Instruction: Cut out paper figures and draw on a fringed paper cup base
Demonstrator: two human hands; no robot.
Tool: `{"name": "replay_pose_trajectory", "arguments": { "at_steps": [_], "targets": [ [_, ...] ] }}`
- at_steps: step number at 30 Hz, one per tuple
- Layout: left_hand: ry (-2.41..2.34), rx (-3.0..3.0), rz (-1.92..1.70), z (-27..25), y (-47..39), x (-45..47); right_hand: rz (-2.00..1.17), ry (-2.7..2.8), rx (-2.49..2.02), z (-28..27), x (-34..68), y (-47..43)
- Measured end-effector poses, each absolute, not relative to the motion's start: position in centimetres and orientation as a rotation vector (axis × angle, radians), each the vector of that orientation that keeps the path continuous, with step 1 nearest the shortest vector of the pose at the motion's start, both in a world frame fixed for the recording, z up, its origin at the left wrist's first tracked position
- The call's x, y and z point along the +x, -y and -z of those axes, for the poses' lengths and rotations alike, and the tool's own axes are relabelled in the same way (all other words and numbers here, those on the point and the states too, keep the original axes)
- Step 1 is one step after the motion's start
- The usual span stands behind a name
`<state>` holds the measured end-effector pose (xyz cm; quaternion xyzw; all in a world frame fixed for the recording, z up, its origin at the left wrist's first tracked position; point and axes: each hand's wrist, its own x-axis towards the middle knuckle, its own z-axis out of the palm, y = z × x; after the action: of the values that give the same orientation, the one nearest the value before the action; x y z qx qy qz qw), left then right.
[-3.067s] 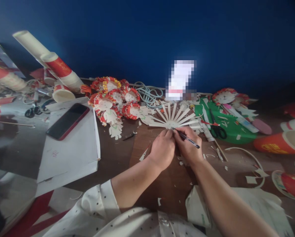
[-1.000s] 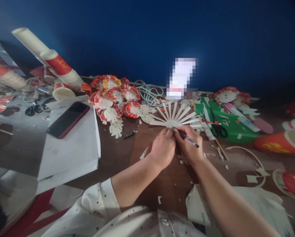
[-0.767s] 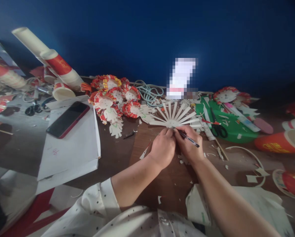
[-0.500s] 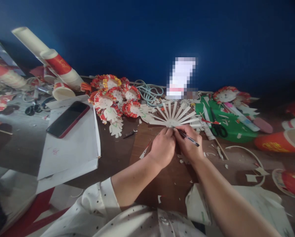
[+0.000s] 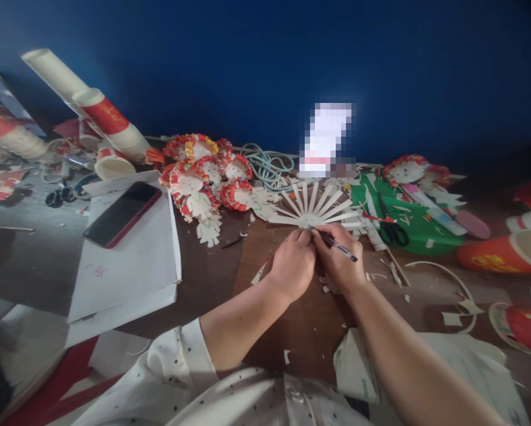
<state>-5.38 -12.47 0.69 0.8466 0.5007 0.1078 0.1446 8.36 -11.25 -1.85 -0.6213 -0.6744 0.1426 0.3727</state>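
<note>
In the middle of the table lies a white paper cutout [image 5: 308, 216], its cut strips fanned out away from me like rays. My left hand [image 5: 295, 263] is closed at its near edge, fingers curled on the paper and partly hiding it. Close beside it, my right hand [image 5: 341, 257] grips a pen [image 5: 343, 248] with a dark tip end and clear barrel. The pen's tip points at the cutout's centre; whether it touches the paper cannot be made out.
Red-rimmed paper lion faces [image 5: 189, 180] are heaped behind on the left. A phone [image 5: 123, 214] rests on a white box lid [image 5: 123, 278]. Scissors [image 5: 395, 234] lie on green paper [image 5: 425, 236]. Paper cups [image 5: 505, 253] stand at right; scraps are scattered around. A lit, blurred-out screen [image 5: 326, 139] leans at the back.
My right hand and the pen have shifted very slightly. At the far left edge, another person's hand has drawn back, leaving a thin stick in view.
</note>
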Motion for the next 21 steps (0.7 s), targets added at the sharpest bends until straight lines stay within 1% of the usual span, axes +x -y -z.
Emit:
{"name": "replay_pose_trajectory", "arguments": {
  "at_steps": [9,17,21],
  "targets": [
    [-1.441,2.453,-0.282,-0.6,12.4,-5.4,-0.366,1.719,-1.586,2.0,8.2,11.2],
    [-1.466,2.461,-0.305,-0.4,12.6,-5.4,-0.221,1.556,-1.651,1.2,8.1,11.8],
    [-1.463,2.504,-0.284,-0.4,12.6,-5.3,-0.220,1.562,-1.661,1.0,8.2,11.8]
  ]
}}
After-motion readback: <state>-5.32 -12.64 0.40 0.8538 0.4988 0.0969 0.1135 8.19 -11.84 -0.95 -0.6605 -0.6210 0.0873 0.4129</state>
